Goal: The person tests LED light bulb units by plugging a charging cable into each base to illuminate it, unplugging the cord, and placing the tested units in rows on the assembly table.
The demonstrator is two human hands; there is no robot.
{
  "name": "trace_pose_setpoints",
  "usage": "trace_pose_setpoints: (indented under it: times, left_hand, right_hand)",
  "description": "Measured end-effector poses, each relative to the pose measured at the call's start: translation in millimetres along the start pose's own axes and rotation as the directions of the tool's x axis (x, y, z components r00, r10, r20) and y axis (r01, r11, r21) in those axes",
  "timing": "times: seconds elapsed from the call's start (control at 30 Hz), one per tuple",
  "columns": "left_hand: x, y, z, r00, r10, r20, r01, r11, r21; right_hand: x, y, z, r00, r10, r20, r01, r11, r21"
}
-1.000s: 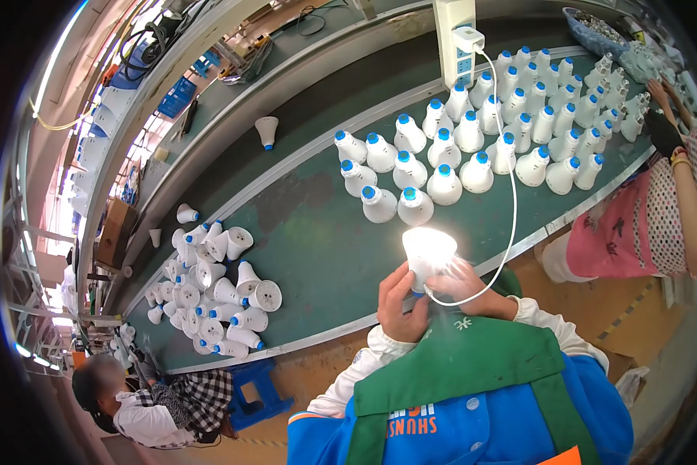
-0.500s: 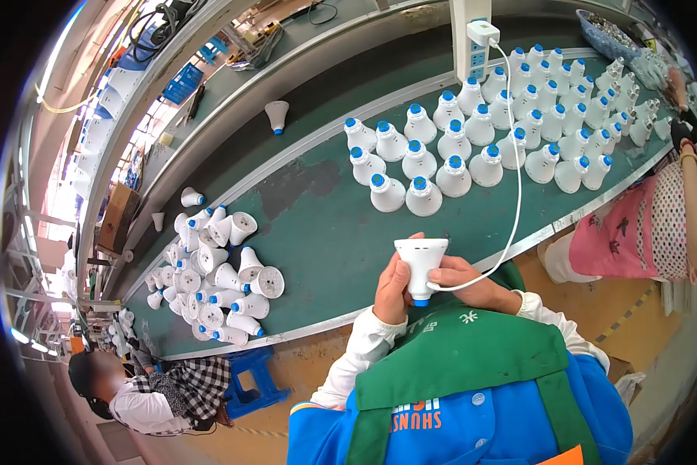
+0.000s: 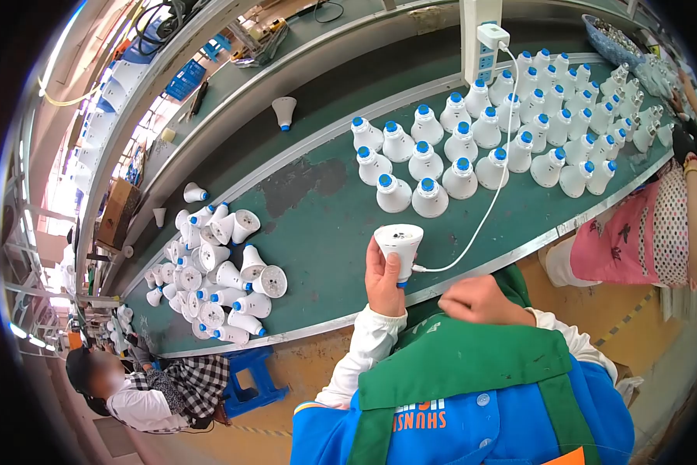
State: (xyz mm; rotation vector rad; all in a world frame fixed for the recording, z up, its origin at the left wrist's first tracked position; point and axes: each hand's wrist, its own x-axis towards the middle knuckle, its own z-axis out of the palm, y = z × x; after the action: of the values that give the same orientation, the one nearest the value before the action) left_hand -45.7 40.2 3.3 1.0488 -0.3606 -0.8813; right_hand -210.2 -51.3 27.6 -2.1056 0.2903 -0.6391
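Observation:
A white light bulb with a blue cap at its base point(image 3: 399, 242) is held in my left hand point(image 3: 385, 283), flat wide end up and blue cap down. A white charging cable point(image 3: 472, 246) runs into its side near the narrow end. My right hand point(image 3: 484, 301) is apart from the bulb, fingers curled in, over the green apron; nothing shows in it. Beyond my hands, several similar bulbs point(image 3: 429, 198) stand in rows, blue caps up. To the left, a heap of bulbs point(image 3: 228, 275) lies at mixed angles on the green bench point(image 3: 325, 256).
A white charger point(image 3: 492, 35) sits in the socket strip point(image 3: 480, 62) on a post. One bulb point(image 3: 284, 112) lies by the back rail. A blue basket point(image 3: 614, 39) stands far right. One co-worker point(image 3: 147, 387) sits at left; another point(image 3: 635, 225) is at right.
My right hand has let go near the cable end and drawn back toward the apron. My left hand has moved slightly left and up with the bulb, tilting its wide end into view.

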Motion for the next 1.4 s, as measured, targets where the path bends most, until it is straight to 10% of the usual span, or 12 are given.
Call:
trace_pose_setpoints:
  times: [0.07,0.13,0.33,0.43,0.57,0.63,0.7,0.9,1.1,1.4]
  left_hand:
    - [-1,-11,-1,0.999,0.038,0.000,-0.038,0.997,0.061]
    - [-7,-14,6,1.000,0.024,0.017,-0.025,0.997,0.078]
    - [-17,-13,8,0.985,0.174,-0.001,-0.161,0.913,0.374]
    - [6,7,-15,0.913,0.211,-0.349,-0.130,0.962,0.239]
    - [10,32,-19,0.926,0.377,-0.013,-0.276,0.702,0.657]
    - [28,28,-12,0.740,0.326,0.588,-0.620,-0.006,0.785]
    - [28,23,34,0.879,0.118,0.462,-0.474,0.308,0.825]
    - [90,-37,119,0.647,-0.095,0.756,-0.762,-0.089,0.641]
    - [110,-70,164,0.677,-0.002,0.736,-0.705,0.286,0.649]
    - [53,10,22,0.696,-0.056,0.716,-0.642,0.397,0.655]
  right_hand:
    - [14,-8,0,0.904,-0.371,-0.214,0.304,0.907,-0.292]
    - [38,-12,-5,0.910,-0.372,-0.184,0.248,0.843,-0.477]
    - [19,9,19,0.999,-0.030,-0.028,0.020,0.951,-0.309]
    - [10,9,4,0.995,0.003,-0.099,-0.027,0.969,-0.244]
    - [-2,5,-20,0.976,-0.103,-0.194,0.048,0.961,-0.271]
    - [4,-4,-32,0.944,-0.216,-0.250,0.155,0.958,-0.242]
    - [18,-13,-45,0.900,-0.315,-0.300,0.248,0.938,-0.241]
    - [28,-33,-74,0.821,-0.516,-0.244,0.363,0.802,-0.474]
    - [39,-43,-76,0.761,-0.626,-0.169,0.491,0.726,-0.481]
    - [60,-21,-21,0.804,-0.593,-0.049,0.563,0.785,-0.259]
